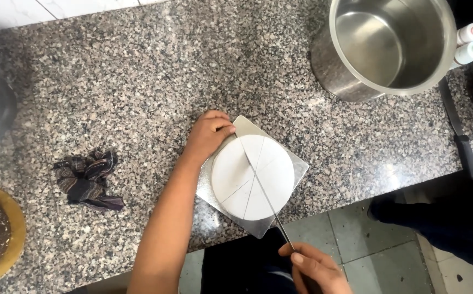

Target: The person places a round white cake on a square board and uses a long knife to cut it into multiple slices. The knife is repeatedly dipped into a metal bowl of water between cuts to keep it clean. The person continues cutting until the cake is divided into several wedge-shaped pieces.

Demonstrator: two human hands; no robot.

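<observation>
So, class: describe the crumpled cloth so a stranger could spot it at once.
Start at the speckled granite counter. Look left of the white round cake and the left hand steadying its silver board. The cloth lies alone there: dark, striped, bunched up, the only soft thing among metal pots.

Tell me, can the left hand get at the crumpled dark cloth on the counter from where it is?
Probably yes. The left hand rests on the silver board's edge beside the white cake, holding nothing. Only bare granite counter lies between it and the cloth.
</observation>
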